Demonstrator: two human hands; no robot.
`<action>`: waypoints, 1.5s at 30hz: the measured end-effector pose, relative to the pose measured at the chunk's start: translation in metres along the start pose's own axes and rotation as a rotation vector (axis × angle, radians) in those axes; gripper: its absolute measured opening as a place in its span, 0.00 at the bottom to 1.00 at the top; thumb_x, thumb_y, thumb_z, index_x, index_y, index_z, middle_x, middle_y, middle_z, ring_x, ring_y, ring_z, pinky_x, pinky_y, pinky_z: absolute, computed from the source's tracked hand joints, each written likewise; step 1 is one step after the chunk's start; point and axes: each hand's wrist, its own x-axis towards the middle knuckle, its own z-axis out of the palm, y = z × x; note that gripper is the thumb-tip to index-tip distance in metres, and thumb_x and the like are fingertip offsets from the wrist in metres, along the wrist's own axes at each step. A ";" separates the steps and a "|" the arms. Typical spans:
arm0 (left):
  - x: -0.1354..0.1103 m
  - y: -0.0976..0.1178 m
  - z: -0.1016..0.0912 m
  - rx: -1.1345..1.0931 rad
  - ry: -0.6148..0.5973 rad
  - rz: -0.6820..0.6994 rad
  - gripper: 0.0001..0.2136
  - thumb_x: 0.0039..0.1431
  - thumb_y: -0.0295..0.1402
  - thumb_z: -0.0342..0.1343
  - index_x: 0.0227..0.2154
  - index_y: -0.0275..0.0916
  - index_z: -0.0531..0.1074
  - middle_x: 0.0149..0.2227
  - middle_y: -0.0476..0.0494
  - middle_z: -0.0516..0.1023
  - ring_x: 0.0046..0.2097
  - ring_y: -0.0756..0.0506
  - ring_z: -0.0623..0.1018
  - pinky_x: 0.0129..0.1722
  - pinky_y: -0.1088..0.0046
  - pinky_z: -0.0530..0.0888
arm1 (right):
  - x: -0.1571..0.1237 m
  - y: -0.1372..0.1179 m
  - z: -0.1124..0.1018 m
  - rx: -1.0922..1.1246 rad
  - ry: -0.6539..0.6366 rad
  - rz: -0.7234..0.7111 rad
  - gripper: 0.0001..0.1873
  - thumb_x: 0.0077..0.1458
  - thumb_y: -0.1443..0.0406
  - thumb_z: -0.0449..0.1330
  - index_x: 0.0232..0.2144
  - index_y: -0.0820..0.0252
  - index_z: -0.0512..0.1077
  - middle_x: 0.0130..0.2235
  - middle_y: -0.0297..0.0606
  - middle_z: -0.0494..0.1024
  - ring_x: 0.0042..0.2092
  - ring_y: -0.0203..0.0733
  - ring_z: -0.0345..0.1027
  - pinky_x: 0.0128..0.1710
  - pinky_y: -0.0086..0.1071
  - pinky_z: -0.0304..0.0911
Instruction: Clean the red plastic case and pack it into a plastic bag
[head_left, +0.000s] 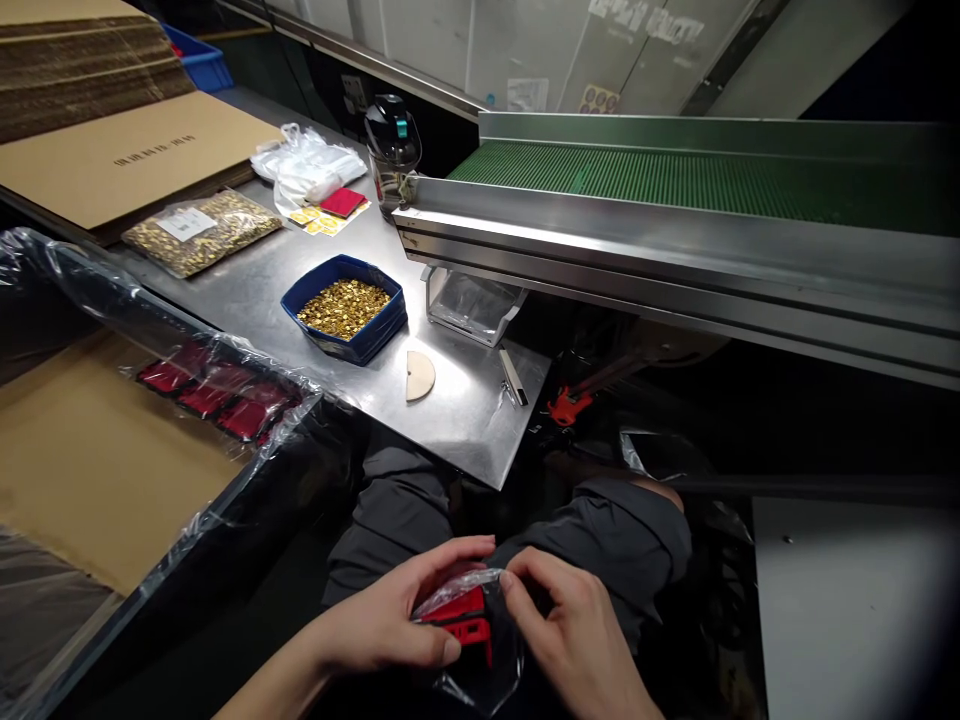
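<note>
Hands first, low over my lap: my left hand (390, 625) curls around a red part (465, 620) half inside a clear plastic bag (480, 650), thumb closed under it, while my right hand (570, 640) pinches the bag's upper edge between thumb and fingertips. The bag's lower fold is crumpled and I cannot tell where the part ends inside it. My knees (600, 530) fill the dark gap below the steel table (465, 420), whose corner juts out just above them, so room there is tight. To my left a lined carton (112, 470) holds red pieces (217, 395) under glare. On the table sit a blue tray of gold bits (345, 310), a half-round disc (418, 375) and a bagged batch (199, 232). Beyond, the green conveyor (675, 175) runs out of view to the right.
</note>
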 end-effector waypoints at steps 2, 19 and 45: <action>0.001 0.001 -0.002 0.042 0.030 0.001 0.32 0.51 0.36 0.69 0.60 0.45 0.69 0.70 0.38 0.57 0.67 0.32 0.62 0.66 0.51 0.59 | -0.005 0.002 0.005 0.031 0.052 -0.087 0.13 0.65 0.57 0.54 0.31 0.54 0.72 0.30 0.33 0.76 0.31 0.38 0.69 0.31 0.31 0.57; 0.001 0.026 0.001 0.567 0.311 0.041 0.18 0.72 0.42 0.41 0.51 0.45 0.74 0.45 0.45 0.71 0.49 0.44 0.72 0.53 0.68 0.69 | 0.015 0.041 0.050 0.394 -0.152 -0.082 0.34 0.57 0.55 0.65 0.63 0.47 0.59 0.63 0.38 0.68 0.62 0.46 0.62 0.63 0.38 0.56; 0.003 0.010 -0.042 0.693 0.786 0.256 0.14 0.68 0.41 0.53 0.52 0.46 0.73 0.51 0.45 0.78 0.50 0.43 0.78 0.47 0.70 0.74 | 0.039 0.042 0.063 0.524 -0.176 -0.046 0.26 0.59 0.51 0.63 0.56 0.55 0.70 0.54 0.41 0.78 0.55 0.50 0.71 0.57 0.40 0.64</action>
